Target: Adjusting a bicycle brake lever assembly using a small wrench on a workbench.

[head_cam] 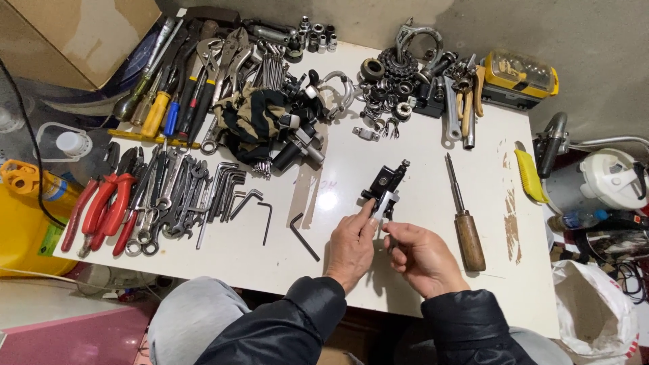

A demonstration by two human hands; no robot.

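— We sit at a white surface on a grey floor, its far half heaped with tools. What do we have in our hands?

— A small black metal clamp part with a silver screw end, lying near the middle of the surface. Our left hand pinches its near end between thumb and forefinger; our right hand is curled close beside it, fingers touching its lower edge. We cannot tell whether the right truly grips it.

— And room around it?

— Bare surface lies to the left as far as a loose black hex key, and to the right up to a wooden-handled screwdriver. The near edge is just under our wrists.

— Any packages?

— A yellow case with a clear lid at the far right corner, a brown cardboard box off the far left corner, a yellow canister on the left and a white sack on the right.
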